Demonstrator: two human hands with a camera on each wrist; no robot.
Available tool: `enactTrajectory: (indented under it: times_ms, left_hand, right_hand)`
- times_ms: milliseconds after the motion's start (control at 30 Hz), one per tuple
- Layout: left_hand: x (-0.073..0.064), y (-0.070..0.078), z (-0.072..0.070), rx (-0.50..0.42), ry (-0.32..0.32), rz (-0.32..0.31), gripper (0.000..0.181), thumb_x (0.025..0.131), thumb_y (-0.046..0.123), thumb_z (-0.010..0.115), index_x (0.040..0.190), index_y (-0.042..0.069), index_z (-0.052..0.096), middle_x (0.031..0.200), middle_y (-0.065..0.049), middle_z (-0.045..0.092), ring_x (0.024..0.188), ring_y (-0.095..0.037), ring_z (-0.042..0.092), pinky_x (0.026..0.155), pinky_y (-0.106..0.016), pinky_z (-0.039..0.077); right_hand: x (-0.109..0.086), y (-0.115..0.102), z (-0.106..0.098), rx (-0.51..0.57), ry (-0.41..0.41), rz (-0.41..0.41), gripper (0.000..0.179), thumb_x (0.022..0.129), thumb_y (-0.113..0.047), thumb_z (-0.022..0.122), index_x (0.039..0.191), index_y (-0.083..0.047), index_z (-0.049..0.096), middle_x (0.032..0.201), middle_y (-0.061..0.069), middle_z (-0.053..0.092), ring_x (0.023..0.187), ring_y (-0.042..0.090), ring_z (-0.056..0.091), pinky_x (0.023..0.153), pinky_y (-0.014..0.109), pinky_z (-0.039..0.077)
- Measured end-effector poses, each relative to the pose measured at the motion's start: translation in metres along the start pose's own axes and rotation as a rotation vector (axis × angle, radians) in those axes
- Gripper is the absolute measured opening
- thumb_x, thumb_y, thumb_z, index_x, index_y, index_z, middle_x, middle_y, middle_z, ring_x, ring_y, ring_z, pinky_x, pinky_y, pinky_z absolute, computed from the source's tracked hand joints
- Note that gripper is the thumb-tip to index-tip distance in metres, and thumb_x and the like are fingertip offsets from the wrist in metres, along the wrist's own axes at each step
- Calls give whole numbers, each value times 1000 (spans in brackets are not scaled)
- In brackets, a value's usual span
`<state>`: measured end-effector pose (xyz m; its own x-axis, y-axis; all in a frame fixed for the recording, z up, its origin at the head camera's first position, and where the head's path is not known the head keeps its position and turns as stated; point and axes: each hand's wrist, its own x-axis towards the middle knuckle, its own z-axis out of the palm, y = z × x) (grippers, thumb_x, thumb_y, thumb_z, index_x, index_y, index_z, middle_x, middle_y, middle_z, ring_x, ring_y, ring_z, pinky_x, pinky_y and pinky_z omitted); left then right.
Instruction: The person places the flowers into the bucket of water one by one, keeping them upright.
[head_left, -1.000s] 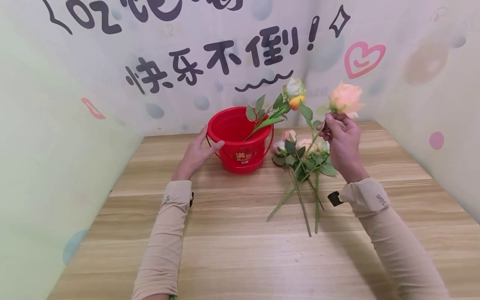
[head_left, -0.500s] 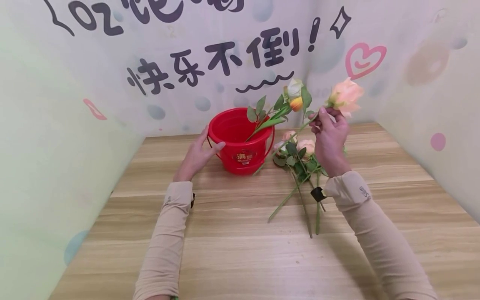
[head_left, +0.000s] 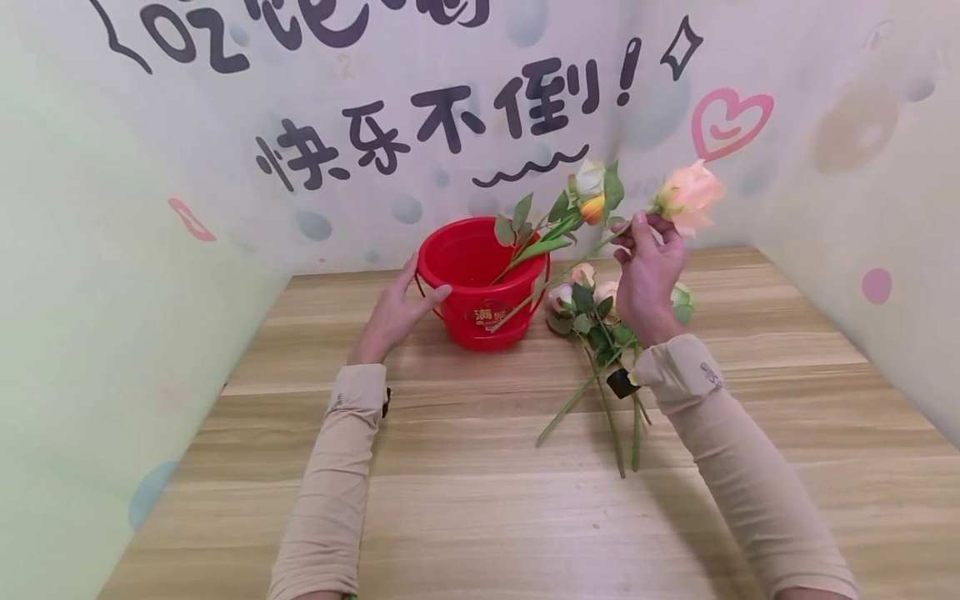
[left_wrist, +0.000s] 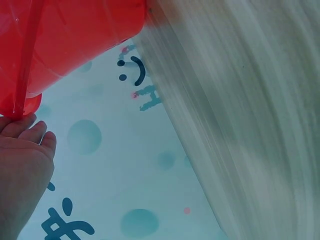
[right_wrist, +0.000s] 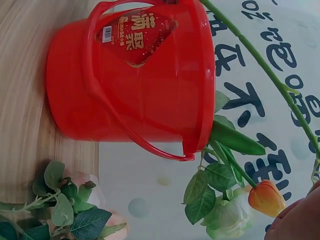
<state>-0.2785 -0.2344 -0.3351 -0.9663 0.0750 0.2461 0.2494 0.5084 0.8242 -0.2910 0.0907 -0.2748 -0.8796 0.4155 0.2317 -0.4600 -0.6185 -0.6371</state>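
A red plastic bucket (head_left: 459,315) stands upright at the back of the table. My left hand (head_left: 393,312) holds its left side at the rim, thumb at the front; in the left wrist view the fingers (left_wrist: 34,131) touch the rim beside the handle. With finger and thumb, my right hand (head_left: 651,279) pinches a peach rose (head_left: 690,197) just below the bloom. Its stem (right_wrist: 270,72) slants down leftward, the tip showing before the bucket's front. A white rose (head_left: 591,178) and an orange tulip (head_left: 592,209) lean out of the bucket's right side.
Several more artificial roses (head_left: 582,298) lie in a pile right of the bucket, stems toward the front, partly behind my right hand. A printed cloth wall (head_left: 360,225) rises behind the wooden table (head_left: 480,483), and side walls flank it.
My right hand has moved left with the peach rose, and its stem has swung from over the pile to the bucket's front. The left hand and bucket stay put.
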Motion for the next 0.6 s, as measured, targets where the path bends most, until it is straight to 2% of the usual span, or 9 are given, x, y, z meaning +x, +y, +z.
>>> enactTrajectory:
  times_ms: [233,400,600]
  left_hand:
    - [-1,0,0,3,-6,-15,97,89,62,72,166,27,25,167,2,32,151,-24,30,107,-55,47]
    - [-1,-1,0,-2,-4,-1,96,90,62,72,166,28,26,165,3,34,149,-24,32,107,-55,47]
    - [-1,-1,0,-5,1,5,95,90,62,72,166,26,27,165,2,34,149,-24,32,108,-55,46]
  right_hand:
    - [4,4,7,10,28,-11,10,105,-5,57,96,-4,53,73,10,66,63,18,61,52,19,41]
    - [7,4,10,23,44,2,11,105,-7,58,95,-4,53,74,10,64,62,18,61,52,19,40]
    - [11,-1,15,47,110,34,10,105,-8,60,98,-4,53,74,11,66,62,18,62,51,20,40]
